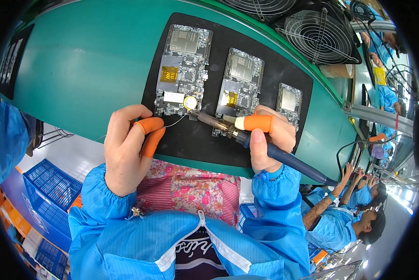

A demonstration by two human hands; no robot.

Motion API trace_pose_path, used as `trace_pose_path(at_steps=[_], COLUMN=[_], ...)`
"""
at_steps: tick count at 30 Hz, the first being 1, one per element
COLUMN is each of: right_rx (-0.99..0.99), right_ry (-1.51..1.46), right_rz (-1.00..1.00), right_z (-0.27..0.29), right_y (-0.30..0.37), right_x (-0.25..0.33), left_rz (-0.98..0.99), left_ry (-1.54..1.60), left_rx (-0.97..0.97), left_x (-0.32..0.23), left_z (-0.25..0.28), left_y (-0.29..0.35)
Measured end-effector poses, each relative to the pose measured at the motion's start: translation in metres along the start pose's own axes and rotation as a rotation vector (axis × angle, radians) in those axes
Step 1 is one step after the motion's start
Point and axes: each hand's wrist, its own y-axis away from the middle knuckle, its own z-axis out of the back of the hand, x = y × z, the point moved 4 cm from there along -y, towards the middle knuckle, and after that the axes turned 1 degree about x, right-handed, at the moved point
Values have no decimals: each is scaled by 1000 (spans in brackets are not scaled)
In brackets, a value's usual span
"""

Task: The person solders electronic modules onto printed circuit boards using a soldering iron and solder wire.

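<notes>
We are gripping a soldering iron [293,164] with the closed fingers of the right hand [271,140]; its tip is pointing left of them, near a round yellow part [190,102]; we are pinching a thin wire [176,122] in the narrowed left hand [127,150]; a circuit board [187,74] is lying just beyond those left fingers, on a black mat [186,142].

- Your head camera looks steeply down, facing away from you across the green bench [88,56];
- it sits close, your left hand [125,151] and right hand [277,133] mid-view, your blue jacket [275,238] along the near side;
- its fisheye bows straight edges and reaches a fan [314,35] far right and a co-worker [338,226] at near right.
</notes>
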Motion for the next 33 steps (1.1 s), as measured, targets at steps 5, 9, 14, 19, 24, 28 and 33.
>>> trace_pose_path(at_steps=[5, 9, 14, 19, 24, 28, 33], right_rx=[28, 64, 48, 54, 63, 49, 18], right_ry=[9, 11, 15, 40, 26, 17, 40], right_rz=[28, 34, 45, 39, 61, 59, 101], right_z=[-5, -7, -7, -9, -7, -6, 7], right_y=[-1, -2, -3, -2, -1, -1, -1], right_x=[1, 0, -1, -1, -2, -1, 13], left_rz=[-5, -18, -29, -50, -90, -107, -56], left_ry=[4, -13, -9, -18, -63, -108, 17], left_rx=[6, 2, -14, -19, -25, -4, -141], left_x=[2, 4, 2, 2, -4, -5, -4], left_z=[-3, -5, -7, -13, -17, -14, -3], left_y=[-1, -3, -6, -9, -15, -16, -9])
